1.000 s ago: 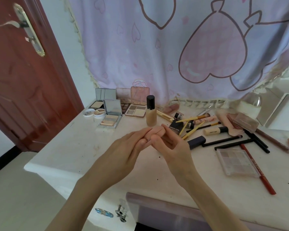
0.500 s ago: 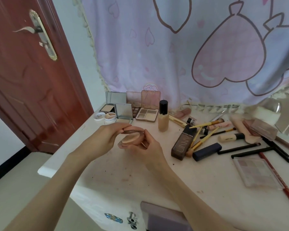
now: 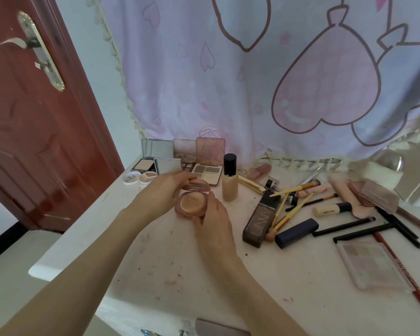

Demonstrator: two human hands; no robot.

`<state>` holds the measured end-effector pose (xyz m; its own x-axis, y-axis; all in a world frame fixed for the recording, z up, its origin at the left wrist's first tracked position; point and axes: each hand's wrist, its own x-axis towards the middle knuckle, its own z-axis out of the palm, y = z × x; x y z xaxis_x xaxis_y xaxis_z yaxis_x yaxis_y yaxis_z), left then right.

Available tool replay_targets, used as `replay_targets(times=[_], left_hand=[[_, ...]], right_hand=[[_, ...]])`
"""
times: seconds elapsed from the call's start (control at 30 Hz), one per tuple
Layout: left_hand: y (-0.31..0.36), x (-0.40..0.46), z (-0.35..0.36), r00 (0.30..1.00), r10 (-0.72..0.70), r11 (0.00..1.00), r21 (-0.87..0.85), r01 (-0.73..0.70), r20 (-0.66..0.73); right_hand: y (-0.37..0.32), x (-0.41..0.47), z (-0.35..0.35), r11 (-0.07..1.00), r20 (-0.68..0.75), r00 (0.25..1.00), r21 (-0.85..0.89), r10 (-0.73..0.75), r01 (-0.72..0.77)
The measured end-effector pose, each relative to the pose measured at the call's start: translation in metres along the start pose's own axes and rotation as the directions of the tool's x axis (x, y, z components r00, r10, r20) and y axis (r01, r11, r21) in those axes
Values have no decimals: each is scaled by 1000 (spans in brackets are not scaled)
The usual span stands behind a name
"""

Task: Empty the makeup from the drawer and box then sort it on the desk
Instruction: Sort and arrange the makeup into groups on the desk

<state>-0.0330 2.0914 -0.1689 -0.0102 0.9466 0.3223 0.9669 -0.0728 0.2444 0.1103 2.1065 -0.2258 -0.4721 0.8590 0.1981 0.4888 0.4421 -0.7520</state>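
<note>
Round pink compact (image 3: pixel 192 204) open above the worktop (image 3: pixel 228 275), my right hand (image 3: pixel 212 223) gripping its base, my left hand (image 3: pixel 165 190) fingers pinching its lid, foundation bottle (image 3: pixel 229 181) upright just beside, open palettes (image 3: pixel 207 170) behind, brushes (image 3: pixel 291 207) scattered right

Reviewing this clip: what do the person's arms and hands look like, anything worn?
Both forearms are bare as far as the frame shows, with no sleeves in view. The left hand and right hand show no gloves, rings, watch or bracelets. Nail details are too blurred to tell.
</note>
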Motion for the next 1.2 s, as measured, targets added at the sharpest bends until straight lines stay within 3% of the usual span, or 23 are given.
replay_targets(times=[0.3,0.47,0.63,0.77,0.83,0.93,1.1,1.2], left_hand=[[-2,38,1,987,-94,996,-17,92,-134],[-1,49,8,970,-117,993,-11,118,-215],[0,42,16,995,12,992,122,0,-97],[1,41,12,999,48,975,218,-42,-21],[0,37,13,998,55,973,226,-52,-6],[3,22,13,996,35,987,161,-21,-80],[23,-36,15,960,-204,976,-119,184,-189],[37,-78,21,932,-311,939,-210,271,-186]], right_hand=[[3,8,2,972,-7,998,-227,-60,57],[4,12,5,977,0,997,-202,-72,71],[9,12,19,953,-93,990,-294,-105,74],[8,11,13,941,84,991,-316,-100,122],[6,9,10,936,89,991,-331,-99,123],[4,5,7,935,102,992,-339,-78,108],[2,-3,1,922,173,983,-368,-57,118],[3,-16,-9,903,257,965,-399,-58,160]])
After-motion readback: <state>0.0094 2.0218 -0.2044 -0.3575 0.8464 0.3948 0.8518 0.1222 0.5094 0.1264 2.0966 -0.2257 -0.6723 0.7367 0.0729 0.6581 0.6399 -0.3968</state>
